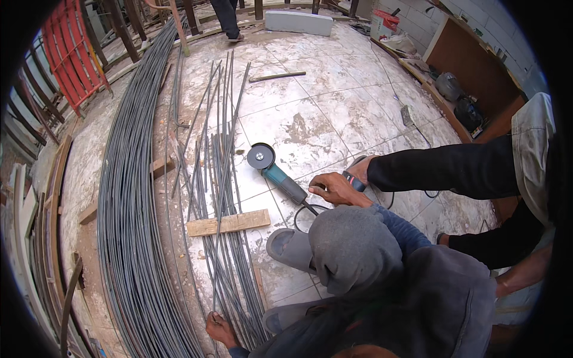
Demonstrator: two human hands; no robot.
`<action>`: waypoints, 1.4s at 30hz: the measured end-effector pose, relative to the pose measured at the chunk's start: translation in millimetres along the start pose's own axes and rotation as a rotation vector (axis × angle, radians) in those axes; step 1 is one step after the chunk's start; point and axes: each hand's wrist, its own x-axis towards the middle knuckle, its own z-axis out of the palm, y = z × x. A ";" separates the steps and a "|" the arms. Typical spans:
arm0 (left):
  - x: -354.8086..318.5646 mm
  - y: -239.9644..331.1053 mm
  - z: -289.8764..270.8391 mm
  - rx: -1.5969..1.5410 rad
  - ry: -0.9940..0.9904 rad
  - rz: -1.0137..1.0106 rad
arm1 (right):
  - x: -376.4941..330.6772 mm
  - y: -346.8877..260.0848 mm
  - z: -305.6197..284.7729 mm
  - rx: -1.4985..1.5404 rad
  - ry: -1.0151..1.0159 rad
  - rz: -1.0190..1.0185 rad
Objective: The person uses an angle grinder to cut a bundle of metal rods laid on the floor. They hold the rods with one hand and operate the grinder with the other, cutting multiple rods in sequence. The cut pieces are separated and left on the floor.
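Neither of my own hands shows in the head view. Close below me a person in a grey hood [353,249] crouches. One of this person's hands [335,190] rests on the tiles by the cord of a teal angle grinder [276,173]; the other [219,327] presses on a bundle of thin steel rods [222,197]. From the right, a second person's black-sleeved arm [441,170] reaches in, and its hand [360,169] grips a small dark blue tool. The grinder lies on the floor with its disc toward the rods.
A wooden block [228,223] lies under the rods. A thick curved stack of long steel bars [128,197] runs along the left. Red metal frames [71,51] lean at the far left, a grey block [298,22] lies at the back, and a shelf with tools [462,98] stands right.
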 end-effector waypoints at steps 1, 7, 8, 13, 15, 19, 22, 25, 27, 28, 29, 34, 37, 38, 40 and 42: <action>3.9 -3.0 -6.2 -0.036 -0.016 -0.017 | 1.6 -6.2 -4.9 0.048 0.028 0.006; 16.9 9.7 -33.0 -0.212 -0.121 0.036 | -16.4 22.6 28.7 0.141 0.095 0.085; 18.6 6.6 -35.5 -0.196 -0.136 0.019 | -17.7 25.1 44.5 0.159 0.084 0.144; 26.5 11.0 -47.7 -0.287 -0.329 -0.019 | 19.2 -6.0 111.0 0.390 -0.121 0.079; 25.3 9.5 -54.6 -0.309 -0.341 0.000 | 56.1 -33.6 126.8 0.416 -0.204 0.006; 26.2 4.9 -46.1 -0.219 -0.409 -0.006 | 137.8 -60.6 131.7 0.465 -0.523 0.026; 22.5 13.3 -51.8 -0.210 -0.405 -0.011 | 186.8 -80.1 121.8 0.263 -0.690 0.115; 13.5 4.8 -39.6 -0.209 -0.315 -0.043 | 228.2 -84.8 125.9 0.094 -0.652 0.093; 2.7 7.1 -36.4 -0.191 -0.237 -0.071 | 225.6 -82.6 144.5 0.064 -0.526 -0.026; 0.8 12.1 -35.2 -0.178 -0.192 -0.090 | 212.2 -74.9 155.2 0.061 -0.429 -0.123; -1.2 18.1 -32.6 -0.165 -0.148 -0.104 | 195.8 -67.9 162.6 0.061 -0.328 -0.220; 0.7 29.7 -25.0 -0.103 -0.074 -0.140 | 145.6 -60.3 237.2 0.313 -0.110 -0.035; 2.7 32.8 -25.0 -0.112 -0.086 -0.132 | 177.7 -52.1 259.6 0.744 -0.142 0.378; 0.4 30.1 -26.3 -0.128 -0.081 -0.130 | 187.9 -61.0 257.7 0.852 -0.151 0.477; 0.7 30.0 -26.6 -0.147 -0.086 -0.119 | 208.3 -59.8 254.4 1.011 -0.131 0.619; 3.9 30.3 -32.6 -0.135 -0.102 -0.126 | 214.6 -60.1 253.2 1.010 -0.130 0.642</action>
